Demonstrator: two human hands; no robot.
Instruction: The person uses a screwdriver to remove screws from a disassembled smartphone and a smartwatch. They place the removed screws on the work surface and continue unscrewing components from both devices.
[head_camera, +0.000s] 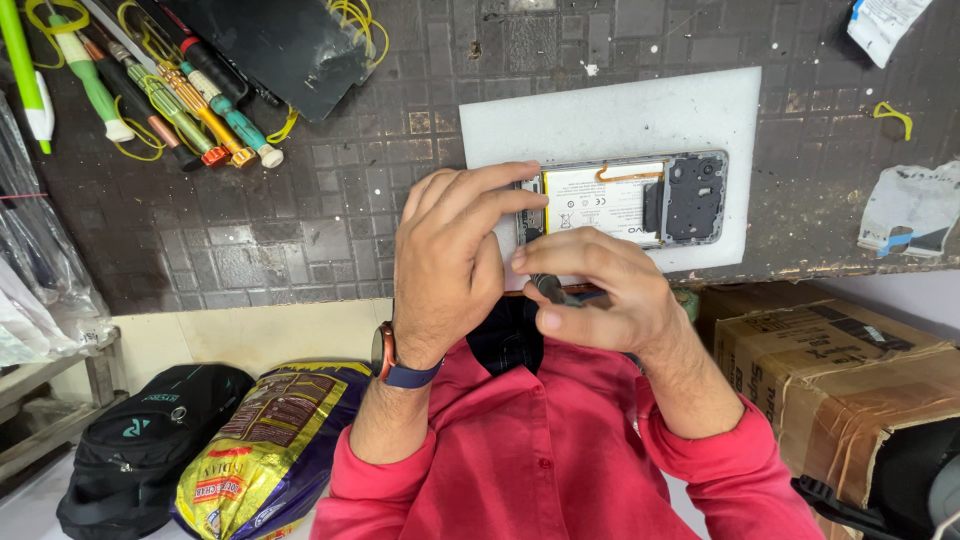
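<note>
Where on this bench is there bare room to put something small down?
The dark mat is bare between the screwdrivers and the white pad. The pad's top strip above the opened phone is free too. It is crowded at the phone's near end, where the left hand and right hand work.

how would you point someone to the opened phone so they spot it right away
Start at the white foam mat on the dark gridded workbench. The opened phone lies along the mat's near edge, back cover off, just beyond the left hand and right hand. Nothing else there shows a pale battery beside a black camera block inside a grey frame.
</note>
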